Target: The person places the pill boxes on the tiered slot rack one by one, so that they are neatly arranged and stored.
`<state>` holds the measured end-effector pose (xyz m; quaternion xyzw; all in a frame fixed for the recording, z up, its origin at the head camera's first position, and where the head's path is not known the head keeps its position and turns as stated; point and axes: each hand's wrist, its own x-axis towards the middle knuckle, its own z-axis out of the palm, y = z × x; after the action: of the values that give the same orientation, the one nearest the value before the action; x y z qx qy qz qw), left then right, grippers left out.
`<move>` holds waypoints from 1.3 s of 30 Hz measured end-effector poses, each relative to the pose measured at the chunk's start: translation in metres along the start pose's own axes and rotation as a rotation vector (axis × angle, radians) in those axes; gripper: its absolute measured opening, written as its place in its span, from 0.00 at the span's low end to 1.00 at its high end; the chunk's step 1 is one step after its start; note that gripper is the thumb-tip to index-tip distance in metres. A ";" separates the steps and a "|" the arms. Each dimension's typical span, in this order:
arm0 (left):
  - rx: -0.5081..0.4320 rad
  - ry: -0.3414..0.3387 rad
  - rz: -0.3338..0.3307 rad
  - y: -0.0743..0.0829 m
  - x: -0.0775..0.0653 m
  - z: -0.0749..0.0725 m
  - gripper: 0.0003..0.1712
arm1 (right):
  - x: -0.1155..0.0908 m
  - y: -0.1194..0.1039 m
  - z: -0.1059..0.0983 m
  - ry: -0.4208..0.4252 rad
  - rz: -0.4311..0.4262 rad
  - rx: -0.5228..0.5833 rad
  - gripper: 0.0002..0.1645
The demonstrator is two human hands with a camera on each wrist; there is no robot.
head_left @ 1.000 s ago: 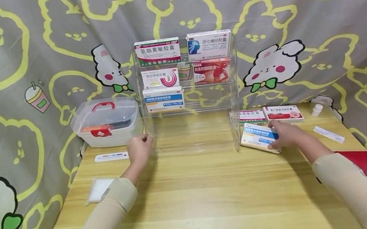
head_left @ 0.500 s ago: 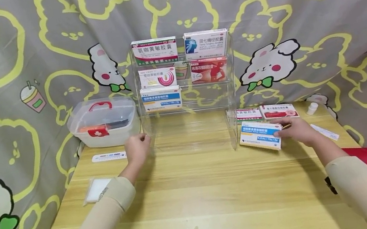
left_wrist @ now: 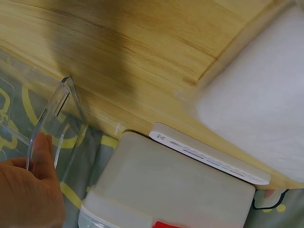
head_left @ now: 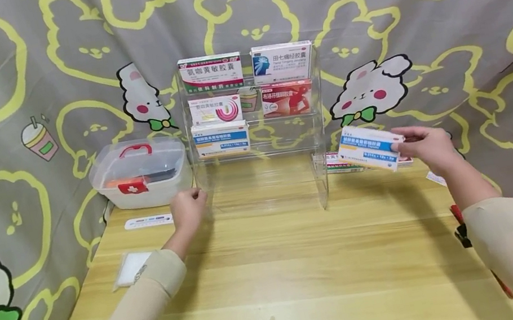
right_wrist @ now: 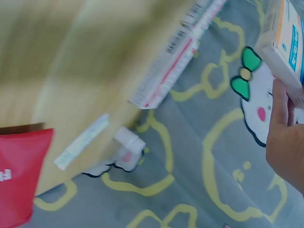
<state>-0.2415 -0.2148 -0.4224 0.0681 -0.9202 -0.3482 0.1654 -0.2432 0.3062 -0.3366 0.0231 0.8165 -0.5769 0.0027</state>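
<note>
My right hand (head_left: 426, 147) pinches a white and blue medicine box (head_left: 372, 148) by its right end, raised above the table and tilted. In the right wrist view, the same medicine box (right_wrist: 285, 47) sits at the fingertips, partly cut off. My left hand (head_left: 188, 212) is at the left side of a clear acrylic display rack (head_left: 265, 181). The left wrist view shows the left hand (left_wrist: 35, 190) gripping the edge of the rack's side panel (left_wrist: 61, 114). Several medicine boxes stand on the rack's upper tiers, among them a matching blue and white box (head_left: 222, 140) on the left.
A lidded first-aid bin (head_left: 140, 174) stands left of the rack, near a thermometer (head_left: 149, 222) and a white packet (head_left: 133, 267). Right of the rack lie medicine boxes (head_left: 340, 165). A small white bottle (right_wrist: 129, 140), a paper strip (right_wrist: 81, 142) and a red pouch (right_wrist: 23, 175) are farther right.
My right hand has lifted the blue and white medicine box off the table, up beside the rack's right side. The left hand stays at the rack. The head view shifts slightly.
</note>
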 end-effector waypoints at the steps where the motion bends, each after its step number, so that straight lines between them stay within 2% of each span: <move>1: -0.001 0.000 0.001 -0.001 0.000 0.000 0.17 | 0.001 -0.006 0.000 0.023 -0.013 0.044 0.33; 5: -0.007 -0.021 -0.010 -0.004 0.000 -0.001 0.16 | 0.003 -0.029 -0.001 0.093 -0.053 0.196 0.25; 11: -0.009 -0.034 -0.007 -0.002 0.001 0.000 0.14 | 0.005 -0.061 0.002 0.089 -0.149 0.415 0.21; 16: -0.016 -0.037 -0.016 0.002 0.002 0.000 0.14 | 0.013 -0.083 0.018 0.073 -0.200 0.466 0.22; 22: -0.008 -0.006 0.000 0.001 0.002 0.000 0.15 | 0.030 -0.105 0.058 0.091 -0.222 0.407 0.22; 29: -0.001 0.004 -0.007 -0.002 0.000 0.000 0.13 | 0.049 -0.114 0.102 0.146 -0.174 0.275 0.21; 33: -0.004 0.001 0.009 -0.003 0.000 0.001 0.13 | 0.055 -0.114 0.120 0.148 -0.164 0.191 0.21; 39: -0.010 0.012 -0.008 -0.004 0.002 0.001 0.12 | 0.064 -0.118 0.138 0.146 -0.195 0.079 0.20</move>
<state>-0.2441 -0.2179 -0.4257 0.0731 -0.9172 -0.3529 0.1697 -0.3153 0.1386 -0.2738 -0.0146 0.7895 -0.6030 -0.1136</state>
